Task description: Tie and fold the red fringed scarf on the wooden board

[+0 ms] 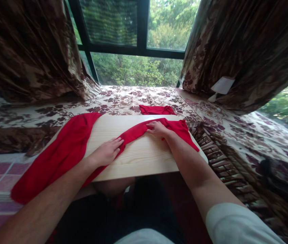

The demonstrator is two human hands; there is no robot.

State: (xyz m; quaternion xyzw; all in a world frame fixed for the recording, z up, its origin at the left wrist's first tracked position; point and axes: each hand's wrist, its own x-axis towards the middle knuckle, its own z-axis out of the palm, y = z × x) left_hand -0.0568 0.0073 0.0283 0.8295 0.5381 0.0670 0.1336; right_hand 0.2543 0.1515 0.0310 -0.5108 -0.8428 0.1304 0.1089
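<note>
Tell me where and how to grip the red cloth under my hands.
Pinch the red cloth by its near-right corner, coming from the right: that end fans out by the edge of the wooden tabletop, beyond the right hand, so the pointed tip looks easiest.

No lettering, label, brand name, number or sign can be read on anything in the head view.

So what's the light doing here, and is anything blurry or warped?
Head view: daylight through the window leaves the curtains mostly dark; head view: a pale sheen near the wooden tabletop's far edge; head view: outer edges look stretched and soft, while the left hand and right hand look clearer.
</note>
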